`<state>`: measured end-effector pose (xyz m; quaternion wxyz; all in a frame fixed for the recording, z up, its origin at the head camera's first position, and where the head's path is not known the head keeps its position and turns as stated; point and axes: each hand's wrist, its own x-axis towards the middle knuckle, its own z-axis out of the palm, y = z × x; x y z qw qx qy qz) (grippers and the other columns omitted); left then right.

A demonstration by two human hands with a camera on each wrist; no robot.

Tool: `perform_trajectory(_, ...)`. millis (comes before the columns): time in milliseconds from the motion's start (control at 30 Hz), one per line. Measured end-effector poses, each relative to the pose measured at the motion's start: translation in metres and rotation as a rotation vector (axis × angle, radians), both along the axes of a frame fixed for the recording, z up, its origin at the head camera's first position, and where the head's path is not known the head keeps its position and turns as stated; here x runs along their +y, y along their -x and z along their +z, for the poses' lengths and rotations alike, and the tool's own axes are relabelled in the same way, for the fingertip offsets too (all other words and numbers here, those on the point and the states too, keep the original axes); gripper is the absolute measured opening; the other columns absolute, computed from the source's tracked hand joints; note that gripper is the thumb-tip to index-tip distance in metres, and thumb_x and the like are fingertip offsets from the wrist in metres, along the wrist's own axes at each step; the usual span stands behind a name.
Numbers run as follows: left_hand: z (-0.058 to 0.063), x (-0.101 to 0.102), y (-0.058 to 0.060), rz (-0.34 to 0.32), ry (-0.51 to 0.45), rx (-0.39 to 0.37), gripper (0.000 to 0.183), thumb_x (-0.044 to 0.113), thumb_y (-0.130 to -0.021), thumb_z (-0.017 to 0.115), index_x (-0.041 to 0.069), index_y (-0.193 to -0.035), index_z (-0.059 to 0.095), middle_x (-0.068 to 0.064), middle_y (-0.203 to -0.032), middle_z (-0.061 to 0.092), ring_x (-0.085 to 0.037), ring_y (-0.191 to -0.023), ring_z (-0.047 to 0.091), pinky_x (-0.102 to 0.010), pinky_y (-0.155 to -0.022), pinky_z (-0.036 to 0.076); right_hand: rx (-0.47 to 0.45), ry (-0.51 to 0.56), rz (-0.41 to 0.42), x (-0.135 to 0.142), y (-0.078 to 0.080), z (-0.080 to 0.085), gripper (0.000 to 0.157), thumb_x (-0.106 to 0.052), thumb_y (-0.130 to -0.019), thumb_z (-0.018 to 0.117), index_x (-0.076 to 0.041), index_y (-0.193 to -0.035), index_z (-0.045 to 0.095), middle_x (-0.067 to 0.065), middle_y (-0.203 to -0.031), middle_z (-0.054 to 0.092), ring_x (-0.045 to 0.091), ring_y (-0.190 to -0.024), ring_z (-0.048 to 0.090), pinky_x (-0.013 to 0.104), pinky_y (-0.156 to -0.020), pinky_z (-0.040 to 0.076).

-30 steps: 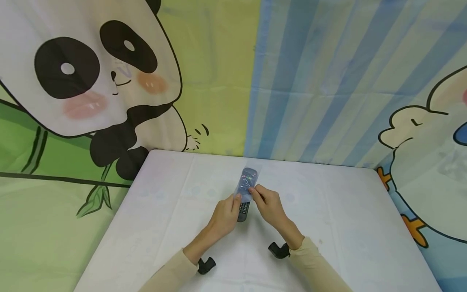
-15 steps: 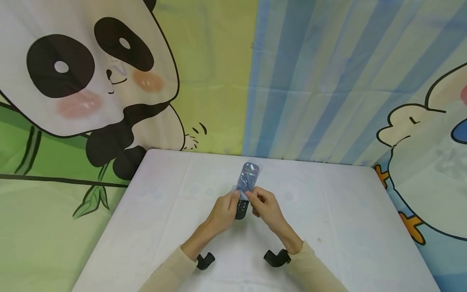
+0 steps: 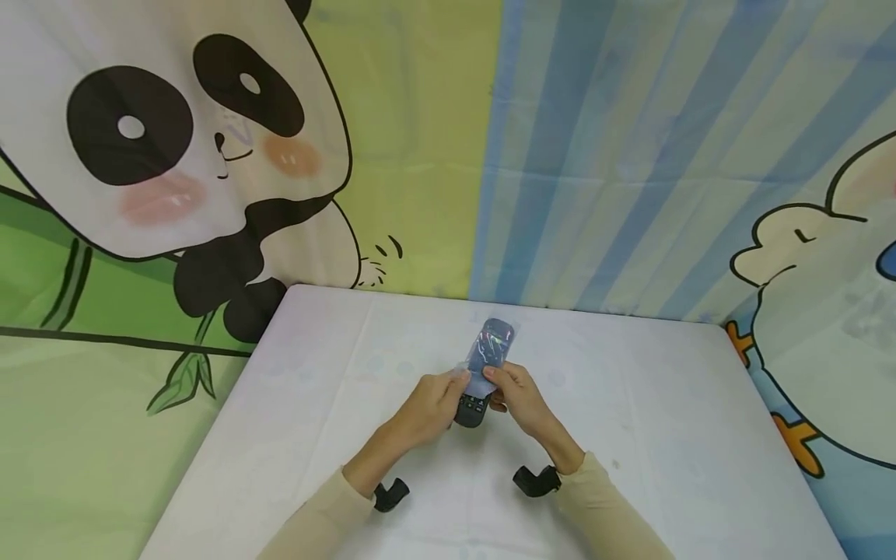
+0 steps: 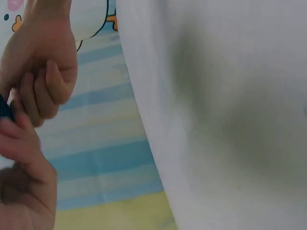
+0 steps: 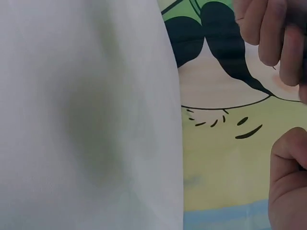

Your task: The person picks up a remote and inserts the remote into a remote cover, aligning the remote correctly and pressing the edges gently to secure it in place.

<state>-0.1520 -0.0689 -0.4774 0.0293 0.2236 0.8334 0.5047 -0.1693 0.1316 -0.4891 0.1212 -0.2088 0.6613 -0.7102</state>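
Now pinching clear plastic film (image 3: 484, 359) over black oblong remote (image 3: 470, 414) with left hand (image 3: 432, 400) and right hand (image 3: 522, 395), ideally sliding it evenly.

A white tabletop (image 3: 672, 404) spreads across the lower half of the head view, its far edge straight, its sides fanning out toward the camera and its near edge outside the frame. A smooth white covering (image 3: 336, 467) lies over it, marked by faint lengthwise creases (image 3: 353, 350) and pale, bluish round spots (image 3: 406, 369) toward the far side. A small brownish speck (image 3: 616, 464) shows at right. In both wrist views, soft greenish-grey shading (image 4: 259, 134) falls across the white surface, its outlines blurred.
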Motion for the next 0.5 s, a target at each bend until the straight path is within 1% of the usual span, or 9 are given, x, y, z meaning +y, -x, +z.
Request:
perform_trajectory(67, 0.005, -0.002, 0.003, 0.049, 0.067, 0.072, 0.043, 0.046, -0.109, 0.035, 0.012, -0.1, 0.06, 0.006, -0.067, 0.059, -0.008, -0.055, 0.053, -0.027, -0.048, 0.045, -0.017, -0.008, -0.017, 0.002, -0.001, -0.001, 0.031, -0.021, -0.105, 0.047, 0.005, -0.097, 0.06, -0.005, -0.059, 0.041, 0.006, -0.051, 0.033, 0.021, -0.048, 0.03)
perform_trajectory(100, 0.006, -0.003, 0.005, 0.069, 0.086, 0.108, 0.04, 0.048, -0.108, 0.038, 0.015, -0.098, 0.059, 0.008, -0.068, 0.057, -0.006, -0.055, 0.052, -0.026, -0.049, 0.044, -0.025, -0.02, -0.024, 0.002, -0.001, 0.0, 0.033, -0.023, -0.104, 0.048, 0.007, -0.098, 0.061, -0.005, -0.059, 0.045, 0.005, -0.051, 0.037, 0.02, -0.048, 0.033)
perform_trajectory(133, 0.007, -0.004, 0.007, 0.077, 0.099, 0.14, 0.039, 0.047, -0.108, 0.039, 0.016, -0.093, 0.056, 0.009, -0.068, 0.054, -0.005, -0.057, 0.049, -0.024, -0.049, 0.042, -0.032, -0.032, -0.033, 0.002, -0.002, 0.0, 0.036, -0.024, -0.103, 0.048, 0.01, -0.099, 0.061, -0.005, -0.06, 0.05, 0.005, -0.052, 0.042, 0.019, -0.049, 0.037)
perform_trajectory(167, 0.008, -0.004, 0.008, 0.071, 0.108, 0.17, 0.037, 0.045, -0.108, 0.04, 0.017, -0.089, 0.054, 0.01, -0.067, 0.051, -0.005, -0.057, 0.046, -0.023, -0.049, 0.039, -0.04, -0.041, -0.044, 0.002, -0.003, 0.0, 0.039, -0.024, -0.103, 0.048, 0.013, -0.102, 0.06, -0.004, -0.062, 0.056, 0.005, -0.053, 0.049, 0.019, -0.05, 0.043)
perform_trajectory(233, 0.008, -0.003, 0.009, 0.029, 0.103, 0.215, 0.037, 0.039, -0.109, 0.042, 0.018, -0.08, 0.05, 0.01, -0.061, 0.042, -0.003, -0.054, 0.04, -0.021, -0.047, 0.034, -0.045, -0.044, -0.082, 0.0, -0.005, 0.001, 0.043, -0.024, -0.102, 0.047, 0.018, -0.108, 0.059, 0.0, -0.07, 0.066, 0.008, -0.059, 0.061, 0.023, -0.054, 0.052)
perform_trajectory(300, 0.006, 0.0, 0.008, -0.022, 0.082, 0.253, 0.037, 0.029, -0.11, 0.043, 0.016, -0.075, 0.046, 0.01, -0.06, 0.036, -0.003, -0.053, 0.036, -0.02, -0.046, 0.029, -0.036, -0.035, -0.151, -0.005, -0.009, 0.001, 0.044, -0.021, -0.102, 0.046, 0.02, -0.109, 0.059, 0.006, -0.076, 0.071, 0.012, -0.064, 0.068, 0.027, -0.057, 0.056)
perform_trajectory(367, 0.003, 0.003, 0.005, -0.051, 0.051, 0.272, 0.037, 0.021, -0.11, 0.042, 0.014, -0.074, 0.046, 0.011, -0.06, 0.033, -0.002, -0.053, 0.035, -0.02, -0.046, 0.029, -0.001, -0.027, -0.235, -0.009, -0.012, 0.001, 0.042, -0.018, -0.103, 0.045, 0.019, -0.105, 0.062, 0.009, -0.076, 0.071, 0.014, -0.065, 0.068, 0.027, -0.057, 0.056)
perform_trajectory(400, 0.001, 0.005, 0.004, -0.049, 0.037, 0.282, 0.036, 0.019, -0.109, 0.043, 0.014, -0.074, 0.045, 0.011, -0.061, 0.032, -0.002, -0.053, 0.035, -0.019, -0.046, 0.028, 0.016, -0.026, -0.275, -0.011, -0.014, 0.001, 0.04, -0.017, -0.103, 0.045, 0.018, -0.102, 0.064, 0.009, -0.074, 0.07, 0.014, -0.064, 0.067, 0.027, -0.055, 0.055)
perform_trajectory(500, -0.004, 0.009, -0.002, -0.053, -0.009, 0.275, 0.035, 0.016, -0.109, 0.044, 0.013, -0.075, 0.048, 0.012, -0.06, 0.034, -0.001, -0.053, 0.036, -0.018, -0.045, 0.029, 0.047, -0.008, -0.353, -0.016, -0.015, 0.0, 0.037, -0.015, -0.103, 0.046, 0.015, -0.094, 0.066, 0.006, -0.07, 0.068, 0.013, -0.061, 0.063, 0.025, -0.053, 0.05)
